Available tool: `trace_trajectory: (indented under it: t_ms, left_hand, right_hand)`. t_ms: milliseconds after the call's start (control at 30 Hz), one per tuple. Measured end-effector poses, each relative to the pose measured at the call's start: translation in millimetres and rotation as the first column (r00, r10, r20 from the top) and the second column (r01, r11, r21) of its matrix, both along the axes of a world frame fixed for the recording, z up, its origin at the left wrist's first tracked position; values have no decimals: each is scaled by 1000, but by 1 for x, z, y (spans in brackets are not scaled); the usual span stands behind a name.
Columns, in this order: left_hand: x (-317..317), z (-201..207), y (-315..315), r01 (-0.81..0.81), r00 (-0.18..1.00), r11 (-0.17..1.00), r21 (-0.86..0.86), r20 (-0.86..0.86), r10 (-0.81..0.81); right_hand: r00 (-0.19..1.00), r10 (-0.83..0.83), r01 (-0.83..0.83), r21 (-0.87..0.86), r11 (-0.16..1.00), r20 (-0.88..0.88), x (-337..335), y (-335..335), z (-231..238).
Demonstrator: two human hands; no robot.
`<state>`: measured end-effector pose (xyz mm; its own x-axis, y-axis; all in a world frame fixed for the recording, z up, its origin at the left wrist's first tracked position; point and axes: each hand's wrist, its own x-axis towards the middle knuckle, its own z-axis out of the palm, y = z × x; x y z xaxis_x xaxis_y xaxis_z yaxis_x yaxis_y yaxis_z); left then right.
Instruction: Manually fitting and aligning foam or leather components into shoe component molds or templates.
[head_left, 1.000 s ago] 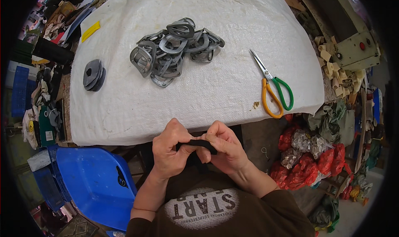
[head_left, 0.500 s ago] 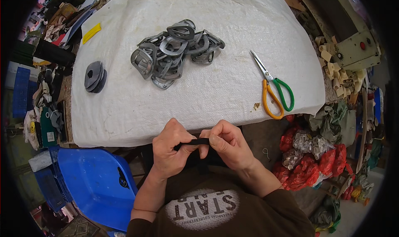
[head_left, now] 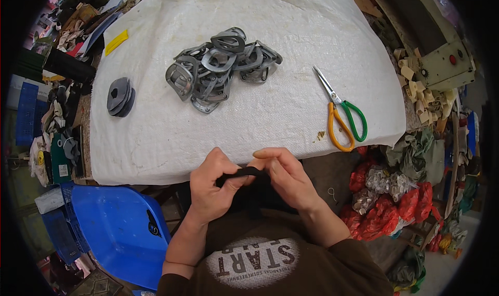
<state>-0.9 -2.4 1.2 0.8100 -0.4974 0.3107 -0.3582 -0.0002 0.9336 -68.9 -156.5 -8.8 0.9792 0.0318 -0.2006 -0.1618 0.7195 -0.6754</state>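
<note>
Just off the table's near edge, a small black piece (head_left: pixel 248 171), soft-looking and strap-like, is held between my hands. My left hand (head_left: pixel 212 186) is closed in a pinch on its left part. At its right end, my right hand (head_left: pixel 290 179) has its fingers curled against it, with one digit lifted along the top. Fingers cover both ends of the piece, so I cannot make out its full shape. Beyond my hands lies a pile of grey metal ring-shaped parts (head_left: pixel 217 60). To the right, scissors (head_left: pixel 334 96) with one orange and one green handle rest slightly spread.
A white woven sheet (head_left: pixel 249 130) covers the table. A stack of flat dark grey pieces (head_left: pixel 120 97) sits left, near a yellow strip (head_left: pixel 116 42). A blue tub (head_left: pixel 112 254) holds a small black item (head_left: pixel 153 224). Red plastic bags (head_left: pixel 379 215) stand at lower right.
My right hand's grip has shifted: its fingers have moved and one digit now stretches over the top. The black piece looks more bunched and raised in the middle. My left hand stays put.
</note>
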Motion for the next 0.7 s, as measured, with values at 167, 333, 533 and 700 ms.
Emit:
trace_trajectory:
  t_ms: [167,333,533,700]
  left_hand:
    - [0,1,1,-1,1000,995,97,-19,3]
    - [-12,-2,-18,-182,943,977,-111,-302,142]
    - [-15,-11,-10,-100,947,987,-128,-317,55]
    - [-5,-5,-4,-70,983,997,20,-170,73]
  right_hand:
    - [946,189,166,-892,420,265,-2,-10,13]
    - [974,-88,222,-794,566,210,0,3,10]
    - [962,-33,238,-779,581,270,-4,1,10]
    - [867,78,406,-787,465,493,6,-15,9]
